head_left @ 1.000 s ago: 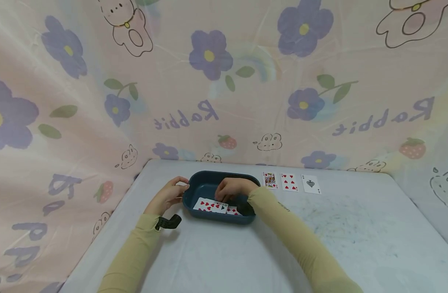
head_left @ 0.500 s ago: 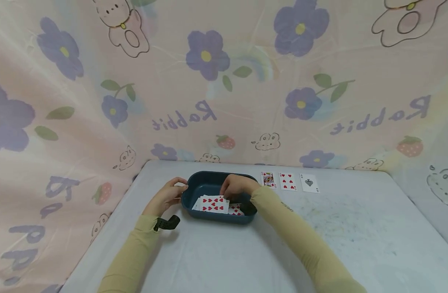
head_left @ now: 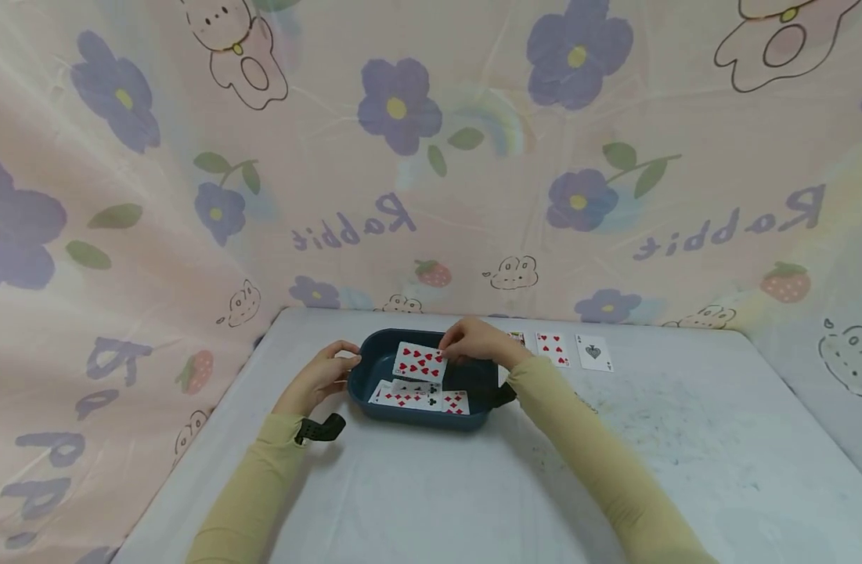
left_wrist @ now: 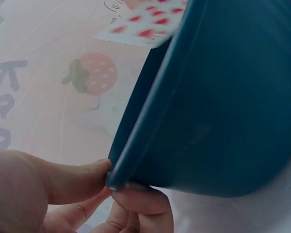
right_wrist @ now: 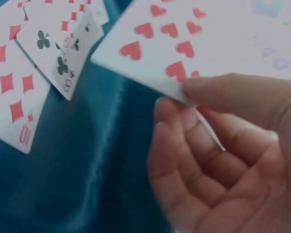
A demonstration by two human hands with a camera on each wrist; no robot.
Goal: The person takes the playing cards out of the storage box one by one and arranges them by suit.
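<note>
My left hand (head_left: 321,380) grips the left end of a dark blue plastic basin (head_left: 423,421); in the left wrist view thumb and fingers pinch its rim (left_wrist: 140,119). Over the basin, my right hand (head_left: 481,342) holds a hearts playing card (head_left: 418,360) face up by its right edge. The right wrist view shows the thumb on the face of this card (right_wrist: 165,43), fingers curled beneath. Below it, several loose cards overlap on the basin floor, among them a ten of diamonds (right_wrist: 7,80) and a clubs card (right_wrist: 51,51).
Right of the basin, cards lie in a row on the white-covered table (head_left: 402,493): a face card (head_left: 518,338) partly behind my right hand, a six of hearts (head_left: 553,350) and an ace of spades (head_left: 594,352). A patterned cloth (head_left: 473,204) hangs behind the table.
My right hand has lifted the hearts card from among the others in the basin and moved up and right, now overlapping the face card in the row. The left hand stays at the rim.
</note>
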